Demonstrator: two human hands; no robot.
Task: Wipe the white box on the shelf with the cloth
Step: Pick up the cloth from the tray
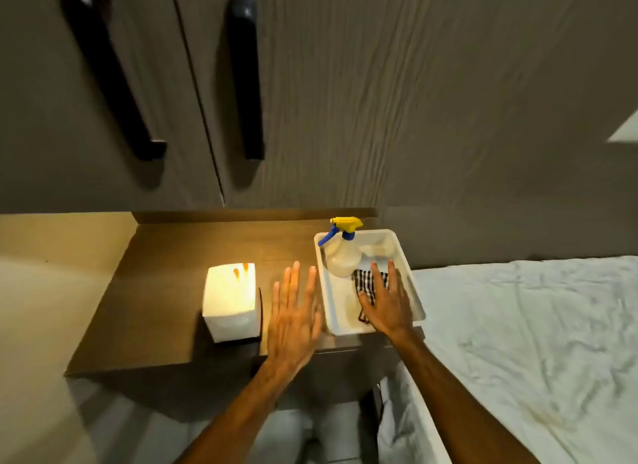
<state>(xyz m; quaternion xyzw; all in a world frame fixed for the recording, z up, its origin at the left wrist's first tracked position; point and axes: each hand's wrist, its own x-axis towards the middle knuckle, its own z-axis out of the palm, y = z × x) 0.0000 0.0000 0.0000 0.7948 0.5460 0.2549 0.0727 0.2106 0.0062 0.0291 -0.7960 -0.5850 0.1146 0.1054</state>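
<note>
A white box [230, 299] with orange marks on its top stands on the brown shelf [165, 291], lit by warm light. To its right my left hand [293, 317] hovers flat with fingers spread, holding nothing. A black-and-white checked cloth [366, 284] lies in a white tray [412, 292] at the shelf's right end. My right hand [386, 303] rests open over the cloth, fingers spread and covering much of it; no grip shows.
A spray bottle [341, 253] with a yellow and blue trigger stands in the tray's far left corner. Dark cabinet doors with two black handles [245, 80] hang above the shelf. A bed with a white sheet [524, 342] lies to the right.
</note>
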